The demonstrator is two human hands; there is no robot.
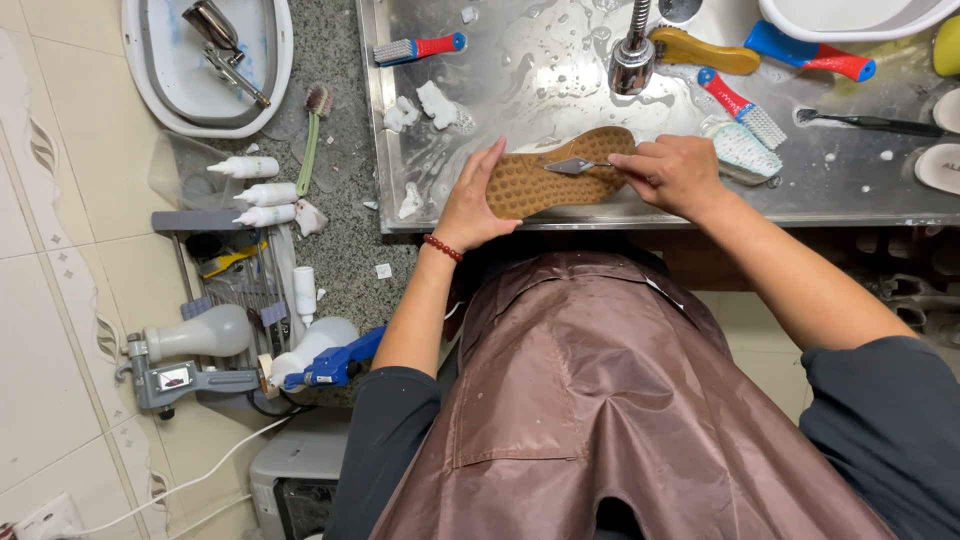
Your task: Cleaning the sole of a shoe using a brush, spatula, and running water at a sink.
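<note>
L hand [470, 205] grips shoe sole [560, 180]; R hand [672, 172] pinches metal scraper [572, 166] w/ fingers.

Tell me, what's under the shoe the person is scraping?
The shoe lies sole-up on the wet metal sink. The left hand steadies it; the right hand holds a small metal tool on the sole. Its upper is hidden underneath.

Sole up at the sink edge.
Left hand [468, 205] steadies the tan shoe sole [560, 175]; right hand [672, 172] presses a small metal scraper [572, 166] onto it, tap [633, 55] just above.
</note>
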